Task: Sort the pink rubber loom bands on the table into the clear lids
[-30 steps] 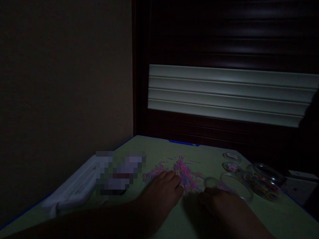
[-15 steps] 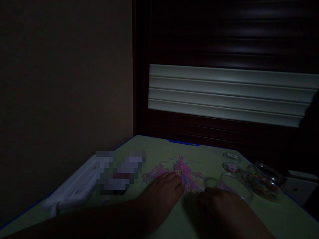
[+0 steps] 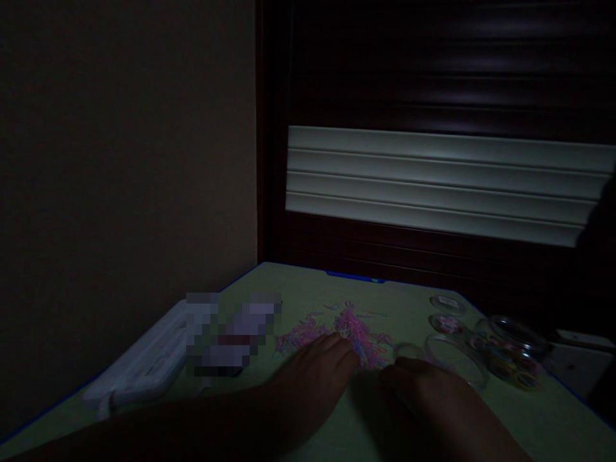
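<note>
A loose pile of small pink and multicoloured elastic bands (image 3: 359, 333) lies spread on the pale green tabletop (image 3: 289, 282). My left hand (image 3: 320, 366) rests palm down at the pile's near edge, its fingers laid over the bands; the fingertips are hard to see in the dim light. Just right of it, my right hand (image 3: 428, 388) is low over the table with fingers curled inward. Whatever those fingers hold, if anything, is hidden. Beyond the right hand stands a clear round container (image 3: 457, 359) with a few bands showing inside.
On the right are a clear jar (image 3: 510, 353) of coloured hair ties, two small round lids or discs (image 3: 448, 303) (image 3: 447, 324) and a pale device (image 3: 584, 359). A white case-like object (image 3: 139, 359) and a blurred-out item (image 3: 235, 337) sit left. A wall borders the left side.
My left hand has shifted very slightly right along the pile. My right hand has edged a little left, so the two are somewhat closer.
</note>
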Action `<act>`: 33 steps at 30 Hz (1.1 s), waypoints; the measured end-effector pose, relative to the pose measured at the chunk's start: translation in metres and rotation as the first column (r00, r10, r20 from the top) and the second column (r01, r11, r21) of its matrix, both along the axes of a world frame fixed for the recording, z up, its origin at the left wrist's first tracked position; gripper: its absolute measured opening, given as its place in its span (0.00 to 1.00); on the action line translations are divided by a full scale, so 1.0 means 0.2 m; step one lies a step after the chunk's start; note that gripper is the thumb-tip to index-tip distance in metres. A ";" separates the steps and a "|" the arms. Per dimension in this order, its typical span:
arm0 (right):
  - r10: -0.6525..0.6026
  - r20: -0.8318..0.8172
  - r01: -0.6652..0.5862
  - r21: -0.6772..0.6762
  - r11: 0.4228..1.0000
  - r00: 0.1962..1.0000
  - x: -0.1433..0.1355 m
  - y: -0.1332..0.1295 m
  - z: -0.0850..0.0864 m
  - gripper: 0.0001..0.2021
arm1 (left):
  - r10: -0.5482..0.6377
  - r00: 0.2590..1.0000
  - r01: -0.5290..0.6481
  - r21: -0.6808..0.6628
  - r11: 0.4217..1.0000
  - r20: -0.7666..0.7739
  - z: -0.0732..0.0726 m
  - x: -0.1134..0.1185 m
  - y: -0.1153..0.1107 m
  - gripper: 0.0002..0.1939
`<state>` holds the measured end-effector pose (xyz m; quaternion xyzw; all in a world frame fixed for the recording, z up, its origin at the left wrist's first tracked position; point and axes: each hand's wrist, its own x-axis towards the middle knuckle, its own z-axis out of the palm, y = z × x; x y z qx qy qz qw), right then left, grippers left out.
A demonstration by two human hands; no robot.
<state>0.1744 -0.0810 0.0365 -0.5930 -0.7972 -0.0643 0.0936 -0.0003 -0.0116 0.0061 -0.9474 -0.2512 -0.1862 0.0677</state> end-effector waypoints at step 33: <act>0.041 0.035 -0.045 0.135 0.990 0.999 -0.02 0.00 -0.02 0.14 | -0.276 0.961 0.277 0.137 0.951 -0.024 0.06 -0.01 -0.03 0.07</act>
